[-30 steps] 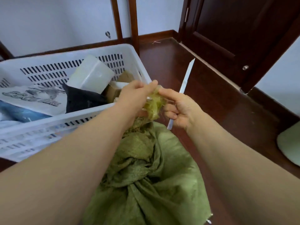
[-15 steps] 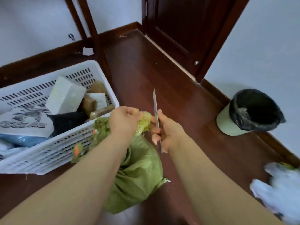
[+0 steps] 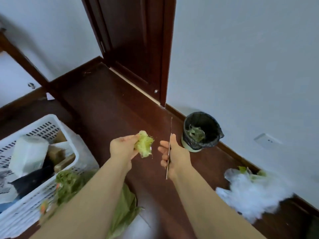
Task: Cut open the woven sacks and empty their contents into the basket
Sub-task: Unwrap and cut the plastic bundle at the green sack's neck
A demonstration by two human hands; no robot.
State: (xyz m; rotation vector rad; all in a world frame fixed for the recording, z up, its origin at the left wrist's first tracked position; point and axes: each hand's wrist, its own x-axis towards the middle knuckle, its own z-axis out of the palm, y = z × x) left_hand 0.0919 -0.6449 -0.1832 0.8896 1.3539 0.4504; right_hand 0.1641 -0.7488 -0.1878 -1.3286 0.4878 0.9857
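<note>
Indoors, basket [image 3: 22, 211] on dark wooden floor [image 3: 112, 109]

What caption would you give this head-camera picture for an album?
Left hand holds a frayed green sack scrap, right hand grips a knife near a lined bin.

Dark wooden floor [image 3: 107, 109] with a white basket [image 3: 25, 214], a green woven sack [image 3: 124, 209], a black-lined bin [image 3: 214, 142], crumpled white plastic [image 3: 250, 195]

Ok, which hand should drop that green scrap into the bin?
Probably left. The left hand holds the scrap, while the right hand, though nearer the bin, is busy gripping the knife.
</note>
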